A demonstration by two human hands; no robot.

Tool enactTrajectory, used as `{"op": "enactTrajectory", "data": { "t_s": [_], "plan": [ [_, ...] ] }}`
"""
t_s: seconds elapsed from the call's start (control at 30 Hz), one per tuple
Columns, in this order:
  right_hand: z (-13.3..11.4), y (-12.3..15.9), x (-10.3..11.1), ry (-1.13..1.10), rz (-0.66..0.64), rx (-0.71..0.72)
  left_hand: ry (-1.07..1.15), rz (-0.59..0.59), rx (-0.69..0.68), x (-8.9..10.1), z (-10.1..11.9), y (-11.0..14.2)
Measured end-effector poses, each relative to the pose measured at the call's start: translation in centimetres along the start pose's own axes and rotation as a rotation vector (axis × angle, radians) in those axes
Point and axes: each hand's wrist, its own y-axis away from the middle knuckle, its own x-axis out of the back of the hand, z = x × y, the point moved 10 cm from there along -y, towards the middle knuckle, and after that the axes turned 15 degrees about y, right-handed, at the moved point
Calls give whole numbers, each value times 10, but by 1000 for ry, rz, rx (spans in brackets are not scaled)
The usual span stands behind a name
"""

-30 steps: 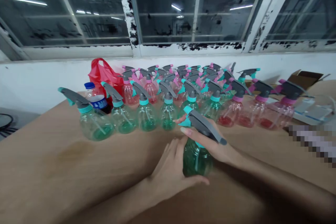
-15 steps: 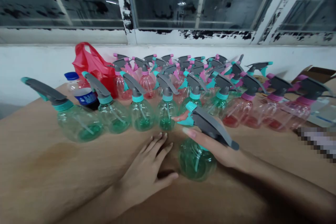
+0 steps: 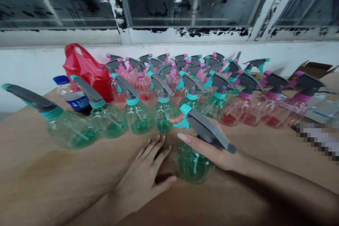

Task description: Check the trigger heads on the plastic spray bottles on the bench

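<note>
My right hand [image 3: 212, 148] is wrapped round the neck of a green spray bottle [image 3: 194, 169] with a grey and turquoise trigger head. The bottle is upright, its nozzle pointing left, and the hand covers its collar. Just left of it, my left hand [image 3: 148, 169] lies palm down on the table [image 3: 53, 190], fingers stretched out and holding nothing. Beyond the hands stands a row of green spray bottles [image 3: 139, 118]; the held bottle partly hides some of them. To the right the row goes on with pink spray bottles [image 3: 235, 111] that have pink collars.
Several more spray bottles [image 3: 143, 84] crowd behind the front row. A red plastic bag [image 3: 87, 74] and a drink bottle with a blue cap [image 3: 76, 99] stand at the left. At the far right are a cardboard box [image 3: 312, 69] and a blurred-out flat item [image 3: 320, 139].
The view has shifted slightly, so most things sit a little further left. Both hands keep their poses, the right one still round the spray bottle's neck.
</note>
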Motion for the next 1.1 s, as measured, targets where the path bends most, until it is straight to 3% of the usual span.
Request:
{"op": "enactTrajectory", "data": {
  "t_s": [0.33,0.6,0.8,1.1],
  "plan": [
    [1,1,-3,-38,-52,-36,50,25,-18,1,1,1],
    [-6,0,2,29,9,68,35,29,-26,1,0,3],
    [2,1,0,-13,-29,-26,27,57,-42,1,0,4],
    [6,4,-3,-98,-44,-45,-4,18,-24,-1,0,2]
  ]
}}
